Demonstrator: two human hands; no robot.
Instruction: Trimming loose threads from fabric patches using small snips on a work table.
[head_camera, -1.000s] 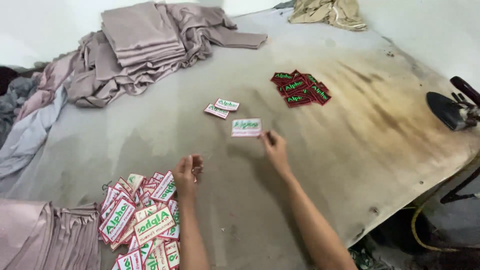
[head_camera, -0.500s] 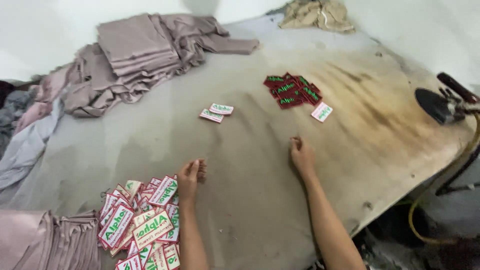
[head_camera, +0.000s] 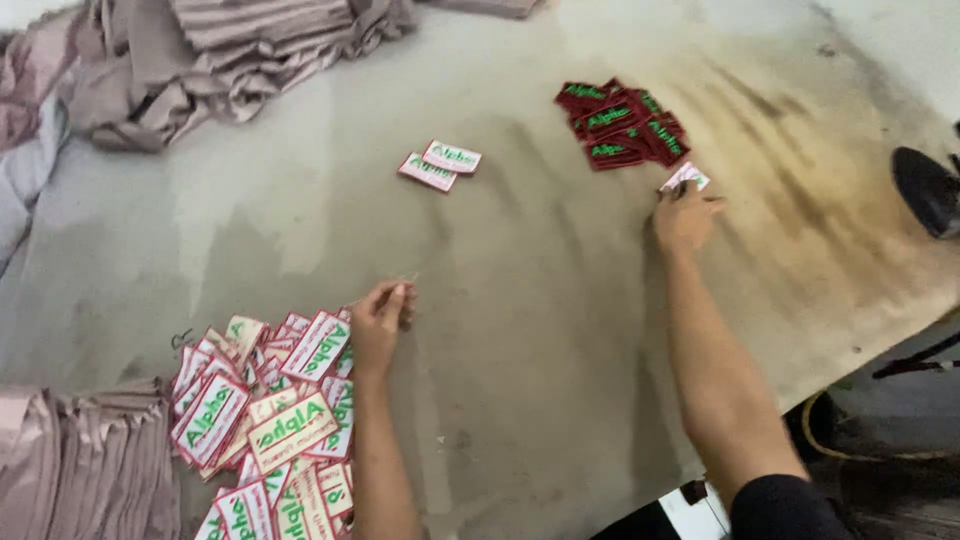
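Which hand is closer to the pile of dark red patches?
Right. The right hand is just below the dark red patches; the left hand is far off, beside the white patches.
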